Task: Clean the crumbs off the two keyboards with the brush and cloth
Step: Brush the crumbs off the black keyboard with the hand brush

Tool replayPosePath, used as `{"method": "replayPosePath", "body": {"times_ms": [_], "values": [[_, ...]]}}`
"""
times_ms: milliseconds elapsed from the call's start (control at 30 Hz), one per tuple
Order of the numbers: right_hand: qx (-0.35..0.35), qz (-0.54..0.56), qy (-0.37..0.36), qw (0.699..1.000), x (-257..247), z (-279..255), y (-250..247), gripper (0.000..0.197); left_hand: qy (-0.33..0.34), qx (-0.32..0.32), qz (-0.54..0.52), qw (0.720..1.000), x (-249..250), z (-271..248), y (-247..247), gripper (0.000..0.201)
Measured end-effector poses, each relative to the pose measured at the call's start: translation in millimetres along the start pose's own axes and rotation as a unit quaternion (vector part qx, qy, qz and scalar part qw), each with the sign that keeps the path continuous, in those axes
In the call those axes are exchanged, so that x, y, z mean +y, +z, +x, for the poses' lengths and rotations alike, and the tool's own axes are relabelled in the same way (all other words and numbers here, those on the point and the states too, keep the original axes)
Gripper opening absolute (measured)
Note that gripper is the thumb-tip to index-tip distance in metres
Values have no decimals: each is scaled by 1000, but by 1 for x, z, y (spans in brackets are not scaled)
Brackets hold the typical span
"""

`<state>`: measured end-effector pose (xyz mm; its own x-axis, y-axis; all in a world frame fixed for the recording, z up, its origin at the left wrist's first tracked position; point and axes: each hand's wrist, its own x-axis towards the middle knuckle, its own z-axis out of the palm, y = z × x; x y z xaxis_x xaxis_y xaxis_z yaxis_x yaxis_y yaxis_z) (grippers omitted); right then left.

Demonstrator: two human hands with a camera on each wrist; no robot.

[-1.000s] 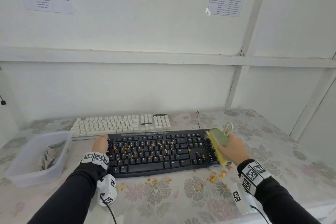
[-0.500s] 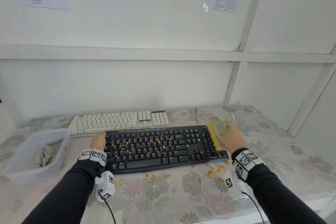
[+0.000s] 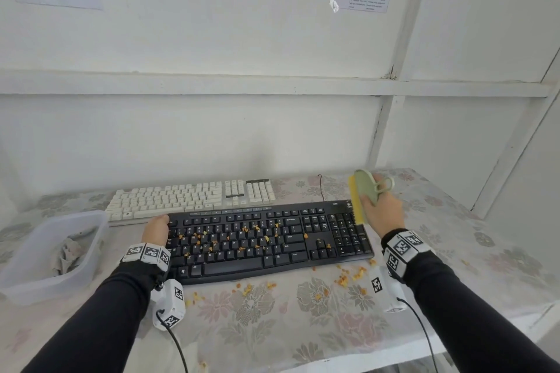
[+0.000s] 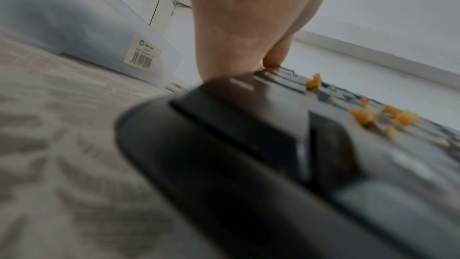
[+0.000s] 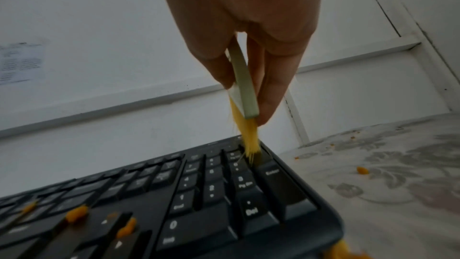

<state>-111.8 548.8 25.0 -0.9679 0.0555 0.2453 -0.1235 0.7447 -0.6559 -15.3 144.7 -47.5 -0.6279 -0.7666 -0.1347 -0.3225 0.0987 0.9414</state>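
The black keyboard (image 3: 266, 239) lies in front of me with orange crumbs (image 3: 257, 232) scattered over its letter keys. My left hand (image 3: 157, 228) grips its left end, a fingertip on the top corner (image 4: 271, 62). My right hand (image 3: 378, 201) holds the green brush (image 3: 365, 191) upright. The brush's yellow bristles (image 5: 250, 143) touch the far right corner of the number pad (image 5: 224, 180). Behind lies the white keyboard (image 3: 188, 197). The grey cloth (image 3: 68, 253) lies crumpled in the bin.
A clear plastic bin (image 3: 94, 221) stands left of the keyboards. Loose crumbs (image 3: 348, 277) lie on the flowered tablecloth (image 3: 272, 321) in front of the black keyboard. The white wall (image 3: 212, 136) rises just behind the keyboards. The table's edge (image 3: 500, 324) runs at the lower right.
My right hand has carried the brush from the front right of the black keyboard back to its far right corner. The left hand has stayed on the left end.
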Motion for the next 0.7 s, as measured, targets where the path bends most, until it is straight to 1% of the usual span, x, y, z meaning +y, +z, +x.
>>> {"method": "replayPosePath", "body": {"times_ms": [67,167,200,233,267,300,333,367,400,433,500,533,567,600,633,700], "values": [[-19,-26,-1,999,4,-2,3,37,1,3,3,1000,0,-2,1,20],[-42,-25,-1,999,13,-8,3,38,3,10,-4,1000,2,-5,-1,12],[-53,-35,0,998,17,-12,2,33,6,10,3,1000,2,-5,-1,12],[-65,-50,0,997,21,-15,1,25,7,9,8,1000,2,-5,-1,12],[-84,-67,5,994,26,-18,0,12,5,6,9,1000,2,-4,-1,14],[-96,-78,6,992,28,-22,-3,9,5,0,13,1000,2,-3,-2,17],[-106,-89,12,990,31,-25,-5,18,4,-7,26,1000,2,-3,-3,23],[-116,-98,14,988,31,-27,-8,22,1,-11,44,999,2,-5,-4,28],[-122,-99,20,987,30,-26,-12,20,-1,-11,50,999,2,-5,-4,26],[-118,-95,22,988,27,-26,-16,17,1,-10,51,999,2,-5,-4,20],[-72,-62,15,995,19,-21,-22,13,7,2,44,999,1,-5,-3,11],[-37,-42,13,998,16,-16,-23,15,13,6,42,999,1,-5,-2,11],[-3,-29,6,1000,13,-12,-21,20,16,5,47,999,1,-5,-2,10],[11,-27,2,1000,10,-7,-18,26,16,1,59,998,2,-6,-3,8],[12,-25,-1,1000,8,-5,-15,30,18,-4,67,998,2,-7,-4,7],[-16,-25,0,1000,8,-1,-7,32,17,-7,69,997,3,-7,-6,6]]}}
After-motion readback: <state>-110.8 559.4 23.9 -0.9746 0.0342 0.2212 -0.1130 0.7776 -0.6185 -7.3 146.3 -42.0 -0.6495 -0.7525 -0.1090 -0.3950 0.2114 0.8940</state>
